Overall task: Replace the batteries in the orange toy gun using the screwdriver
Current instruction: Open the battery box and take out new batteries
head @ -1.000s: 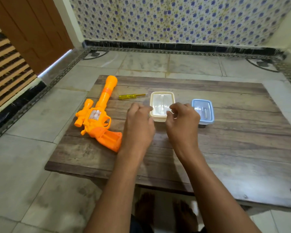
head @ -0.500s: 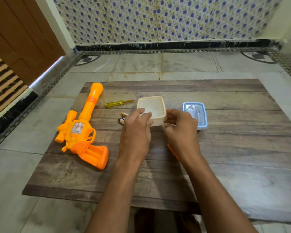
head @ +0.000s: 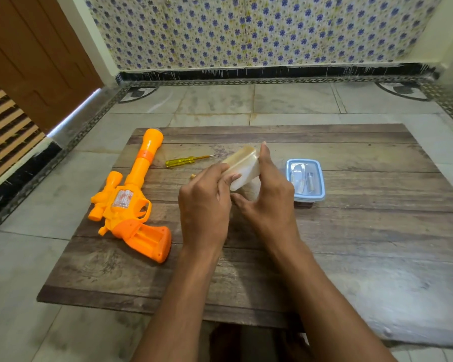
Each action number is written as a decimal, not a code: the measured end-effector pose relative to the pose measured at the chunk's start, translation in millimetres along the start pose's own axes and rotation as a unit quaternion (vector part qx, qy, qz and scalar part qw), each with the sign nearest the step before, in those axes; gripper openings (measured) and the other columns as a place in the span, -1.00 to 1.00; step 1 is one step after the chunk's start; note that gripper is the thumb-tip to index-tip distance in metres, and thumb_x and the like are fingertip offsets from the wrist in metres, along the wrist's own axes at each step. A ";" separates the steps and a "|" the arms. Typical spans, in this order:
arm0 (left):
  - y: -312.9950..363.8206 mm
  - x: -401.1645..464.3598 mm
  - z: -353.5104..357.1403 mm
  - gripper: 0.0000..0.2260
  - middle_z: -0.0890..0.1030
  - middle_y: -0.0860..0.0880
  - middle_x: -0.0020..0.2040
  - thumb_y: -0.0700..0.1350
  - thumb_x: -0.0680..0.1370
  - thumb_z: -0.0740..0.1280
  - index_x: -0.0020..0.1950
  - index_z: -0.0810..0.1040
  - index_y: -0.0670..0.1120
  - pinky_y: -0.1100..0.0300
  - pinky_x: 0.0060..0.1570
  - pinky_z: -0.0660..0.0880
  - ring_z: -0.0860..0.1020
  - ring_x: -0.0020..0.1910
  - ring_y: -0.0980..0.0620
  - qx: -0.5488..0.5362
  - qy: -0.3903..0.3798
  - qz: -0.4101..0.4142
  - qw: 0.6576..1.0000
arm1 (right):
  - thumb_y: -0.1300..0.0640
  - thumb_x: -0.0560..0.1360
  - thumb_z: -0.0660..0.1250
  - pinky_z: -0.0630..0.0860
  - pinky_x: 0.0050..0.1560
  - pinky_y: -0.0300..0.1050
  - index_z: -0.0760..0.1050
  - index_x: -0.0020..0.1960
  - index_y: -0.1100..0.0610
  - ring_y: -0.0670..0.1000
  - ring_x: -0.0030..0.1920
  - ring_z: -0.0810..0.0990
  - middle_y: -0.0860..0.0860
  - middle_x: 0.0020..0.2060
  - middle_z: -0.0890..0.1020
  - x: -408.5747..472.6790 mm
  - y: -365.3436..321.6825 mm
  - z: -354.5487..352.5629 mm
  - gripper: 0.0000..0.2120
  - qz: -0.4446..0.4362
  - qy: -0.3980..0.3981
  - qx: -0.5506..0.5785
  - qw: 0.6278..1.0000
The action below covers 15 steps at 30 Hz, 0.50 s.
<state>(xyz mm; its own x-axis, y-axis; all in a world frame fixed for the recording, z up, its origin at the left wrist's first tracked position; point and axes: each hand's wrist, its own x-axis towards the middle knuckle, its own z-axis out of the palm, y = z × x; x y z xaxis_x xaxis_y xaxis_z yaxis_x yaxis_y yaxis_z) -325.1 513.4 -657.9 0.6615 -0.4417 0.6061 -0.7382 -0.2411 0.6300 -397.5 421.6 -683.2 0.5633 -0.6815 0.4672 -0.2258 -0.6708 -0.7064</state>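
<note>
The orange toy gun (head: 131,199) lies on the left of the wooden table (head: 351,244), its barrel pointing away and its grip showing an open hollow. A yellow-handled screwdriver (head: 186,161) lies just right of the barrel. Both hands hold a cream plastic container (head: 242,165) lifted and tipped towards the left above the table's middle. My left hand (head: 205,207) grips its near left side; my right hand (head: 268,202) holds its right side and rim. A small battery end (head: 193,176) peeks out left of my left hand.
A blue-rimmed clear container (head: 305,180) holding small items stands right of my hands. The table sits low over a tiled floor, with a wooden door (head: 37,61) at the far left and a patterned wall behind.
The cream container stood flat on the table, then was taken by both hands, lifted and tipped to the left. Batteries appeared on the table beside my left hand.
</note>
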 end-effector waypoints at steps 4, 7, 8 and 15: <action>0.1 0.6 -0.5 -0.85 0.70 -0.01 -0.16 -0.06 0.65 0.40 0.06 0.69 -0.12 0.00 -0.28 0.53 0.62 -0.23 -0.01 0.011 -0.007 0.027 1.000 | 0.10 0.37 0.60 0.48 0.21 -0.16 0.34 0.52 0.24 0.16 0.22 0.61 0.16 0.25 0.62 2.2 4.3 -2.7 -0.19 0.004 0.013 0.020 1.000; -2.2 3.3 -2.5 -0.83 0.71 0.00 -0.12 -0.04 0.66 0.38 0.09 0.69 -0.12 -0.04 -0.28 0.54 0.63 -0.21 -0.01 0.001 -0.024 0.048 0.999 | 0.04 0.36 0.61 0.53 0.11 -0.22 0.45 0.41 0.19 0.06 0.10 0.64 0.05 0.16 0.66 2.9 4.1 -8.3 -0.30 0.003 0.037 0.031 0.999; -2.8 4.6 -3.3 -0.82 0.71 0.01 -0.10 -0.03 0.67 0.38 0.10 0.69 -0.11 -0.04 -0.26 0.54 0.63 -0.19 -0.01 -0.006 -0.031 0.051 0.998 | 0.05 0.35 0.61 0.55 0.09 -0.20 0.47 0.39 0.19 0.03 0.09 0.64 0.04 0.14 0.66 3.3 3.7 -9.7 -0.32 0.001 0.048 0.034 0.998; -11.9 7.3 -8.4 -0.79 0.72 0.07 0.01 0.03 0.63 0.39 0.13 0.71 -0.06 0.16 -0.05 0.49 0.53 0.01 0.02 0.013 -0.067 0.063 0.996 | 0.15 0.33 0.60 0.54 0.10 -0.32 0.48 0.38 0.20 -0.03 0.13 0.63 0.02 0.16 0.65 4.4 4.2 -11.7 -0.34 -0.013 0.071 0.051 0.996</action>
<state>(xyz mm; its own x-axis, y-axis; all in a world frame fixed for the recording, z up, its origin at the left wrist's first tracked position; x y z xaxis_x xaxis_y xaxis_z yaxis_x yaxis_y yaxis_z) -310.4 520.3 -656.9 0.5414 -0.5812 0.6075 -0.8182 -0.1979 0.5398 -405.3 412.3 -677.8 0.4474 -0.7036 0.5520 -0.1259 -0.6606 -0.7401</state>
